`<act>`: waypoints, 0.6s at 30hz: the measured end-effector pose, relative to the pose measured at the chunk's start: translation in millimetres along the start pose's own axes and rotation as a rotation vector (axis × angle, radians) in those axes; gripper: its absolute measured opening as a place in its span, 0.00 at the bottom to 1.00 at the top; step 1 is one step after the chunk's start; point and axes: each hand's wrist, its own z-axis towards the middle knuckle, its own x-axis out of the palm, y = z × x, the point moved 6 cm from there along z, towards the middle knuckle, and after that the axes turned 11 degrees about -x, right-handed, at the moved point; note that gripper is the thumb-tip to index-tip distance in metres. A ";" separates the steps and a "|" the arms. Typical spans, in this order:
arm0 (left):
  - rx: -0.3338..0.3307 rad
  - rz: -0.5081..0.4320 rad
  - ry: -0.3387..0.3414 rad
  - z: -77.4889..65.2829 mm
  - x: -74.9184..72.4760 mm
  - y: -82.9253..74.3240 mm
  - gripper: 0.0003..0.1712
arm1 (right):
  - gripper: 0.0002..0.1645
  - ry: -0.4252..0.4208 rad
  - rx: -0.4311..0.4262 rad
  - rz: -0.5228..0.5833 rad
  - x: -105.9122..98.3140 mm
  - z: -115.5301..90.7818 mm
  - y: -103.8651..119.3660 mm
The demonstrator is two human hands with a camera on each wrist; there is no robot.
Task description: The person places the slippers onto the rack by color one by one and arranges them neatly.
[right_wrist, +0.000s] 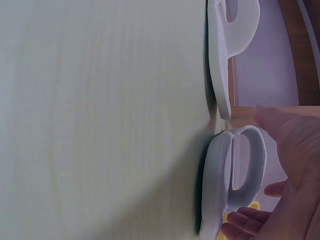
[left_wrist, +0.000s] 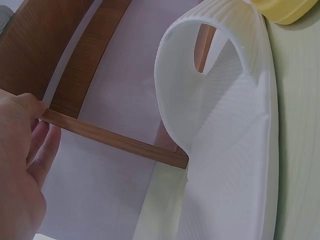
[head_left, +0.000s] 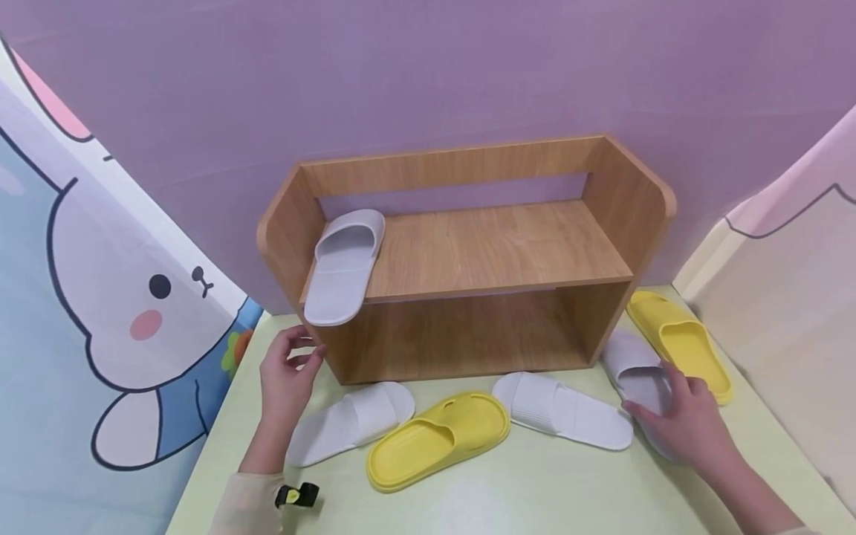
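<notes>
At the lower left of the wooden shoe rack (head_left: pixel 501 245), my left hand (head_left: pixel 287 379) pinches the front edge of the side panel (left_wrist: pixel 115 137) between thumb and fingers. A white slipper (head_left: pixel 354 423) lies just beside that hand. On the right, my right hand (head_left: pixel 689 416) is over a grey slipper (head_left: pixel 631 353) on the table. Its thumb and fingers are spread to either side of the strap (right_wrist: pixel 257 160); firm contact is not visible. Another grey slipper (head_left: pixel 344 271) sits on the upper shelf at the left, toe toward the back.
Along the rack's front lie a yellow slipper (head_left: pixel 438 442) and a second white slipper (head_left: pixel 565 412). Another yellow slipper (head_left: pixel 682 345) is right of the rack, near the wall. A purple backdrop (head_left: pixel 455 74) stands behind, and a rabbit-printed cloth (head_left: pixel 134 297) on the left.
</notes>
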 end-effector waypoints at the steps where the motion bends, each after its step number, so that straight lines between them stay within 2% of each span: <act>1: -0.004 0.003 0.000 0.0 0.1 0.5 0.22 | 0.67 0.003 0.002 -0.001 1.1 -0.4 -1.1; 10: -0.012 0.013 -0.001 -0.9 0.7 1.6 0.23 | 0.74 0.038 0.017 -0.017 6.1 -1.7 -7.4; 14: -0.012 0.015 -0.003 -0.8 0.6 0.9 0.23 | 0.74 0.031 0.004 -0.027 6.5 -1.1 -7.8; 18: -0.019 0.023 -0.003 -0.9 1.0 0.4 0.23 | 0.69 0.017 -0.012 -0.041 5.5 -0.8 -6.6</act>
